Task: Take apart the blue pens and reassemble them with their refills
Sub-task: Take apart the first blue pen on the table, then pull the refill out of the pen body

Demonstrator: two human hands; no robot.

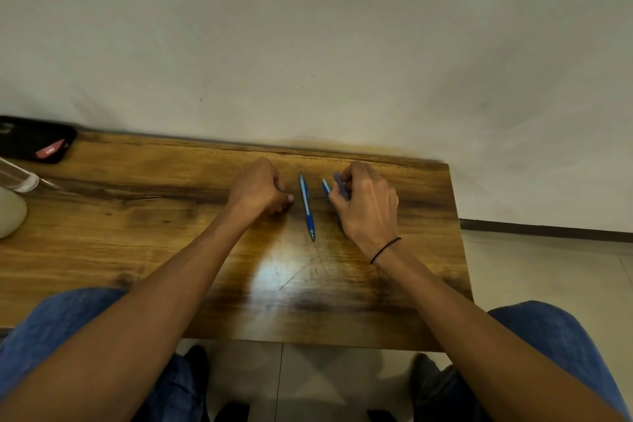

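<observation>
One blue pen [307, 205] lies whole on the wooden table [137, 233], tip toward me, between my two hands. My left hand [260, 188] rests on the table just left of it, fingers curled, holding nothing I can see. My right hand [366, 202] sits to the right of that pen with its fingers curled round other blue pens [326, 186]. Only their upper ends show past the fingers; the rest is hidden under the hand.
A black pouch [34, 139] with a red label lies at the table's far left corner. A clear container [17, 178] and a pale round object [10, 212] stand at the left edge. The wall runs along the table's far edge; the right edge drops to the floor.
</observation>
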